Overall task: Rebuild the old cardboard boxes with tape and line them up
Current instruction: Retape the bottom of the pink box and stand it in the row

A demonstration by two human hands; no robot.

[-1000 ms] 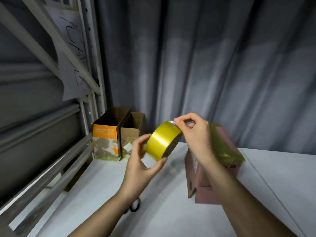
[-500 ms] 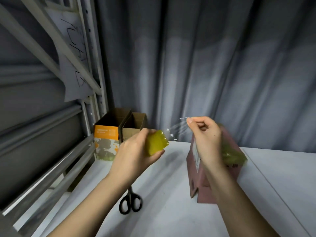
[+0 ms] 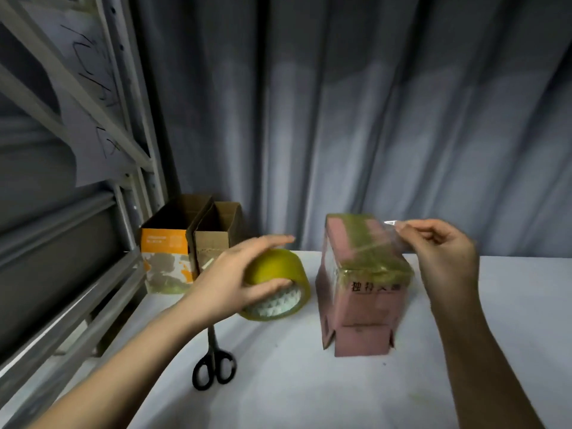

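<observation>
Gripping tape roll (image 3: 280,270), left hand (image 3: 229,283) hides scissors (image 3: 213,363) (right hand (image 3: 442,258) pinches strip (image 3: 390,223)).

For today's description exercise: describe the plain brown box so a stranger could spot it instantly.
Start at the metal shelving on the left. Two open boxes stand beside it at the table's back. The plain brown box is the right one; its neighbour, the orange box, carries printing.

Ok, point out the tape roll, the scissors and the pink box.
tape roll (image 3: 278,264), head view, yellow outer band.
scissors (image 3: 213,370), head view, black handle loops.
pink box (image 3: 368,305), head view, printed front face.
</observation>
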